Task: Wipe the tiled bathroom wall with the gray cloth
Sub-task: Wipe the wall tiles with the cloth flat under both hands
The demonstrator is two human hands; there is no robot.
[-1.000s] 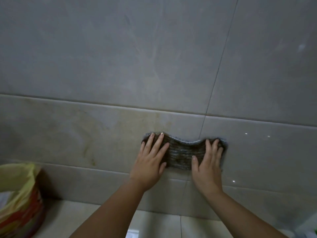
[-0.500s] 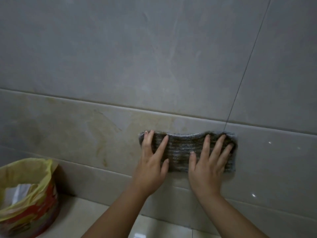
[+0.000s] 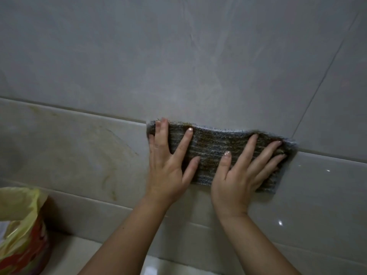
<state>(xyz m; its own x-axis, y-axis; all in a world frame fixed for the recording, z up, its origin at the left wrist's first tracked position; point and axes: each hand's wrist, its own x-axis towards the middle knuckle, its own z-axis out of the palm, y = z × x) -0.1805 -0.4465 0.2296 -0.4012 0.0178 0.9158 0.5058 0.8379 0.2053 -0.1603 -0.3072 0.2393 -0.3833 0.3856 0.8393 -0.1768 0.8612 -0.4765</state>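
A gray, ribbed cloth lies flat against the tiled wall, stretched sideways over the horizontal grout line. My left hand presses its left end with straight, spread fingers. My right hand presses its right end the same way, fingers fanned toward the cloth's right edge. The lower tile to the left of the cloth shows yellowish-brown stains.
A bin lined with a yellow plastic bag stands on the pale floor at the lower left, close to the wall. A slanted vertical grout line runs up the wall at the right.
Both hands have slid the cloth up the wall, from the middle of the lower tile onto the grout line. The cloth is now stretched wider between them.
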